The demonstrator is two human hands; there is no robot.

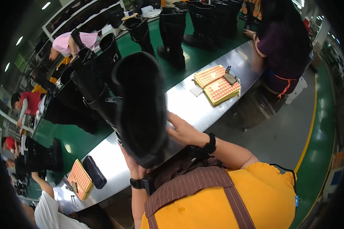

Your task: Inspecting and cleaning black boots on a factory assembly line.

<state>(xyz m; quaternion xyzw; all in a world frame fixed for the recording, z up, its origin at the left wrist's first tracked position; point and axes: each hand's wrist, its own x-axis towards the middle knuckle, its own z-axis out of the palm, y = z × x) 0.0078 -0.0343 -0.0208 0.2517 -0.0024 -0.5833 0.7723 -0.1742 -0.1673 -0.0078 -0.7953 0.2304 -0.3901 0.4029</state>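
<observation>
A black boot (141, 110) is lifted close in front of me, its long, sole-shaped face toward me and slightly blurred. My left hand (133, 164) grips the boot's lower left edge, its fingertips partly hidden by the boot. On the opposite side, my right hand (185, 130) holds the boot's right edge, thumb and fingers pressed against it. Behind the held boot, a cluster of tall black boots (90, 87) with straps and buckles hides part of the green work surface (103, 133).
A steel ledge (114, 166) borders the green surface. On it lie a strapped stack of orange-dotted sheets (219, 86), a similar stack (79, 179) and a black case (94, 171). More boots (174, 36) stand farther back. A person in purple (283, 49) works at right, others at left.
</observation>
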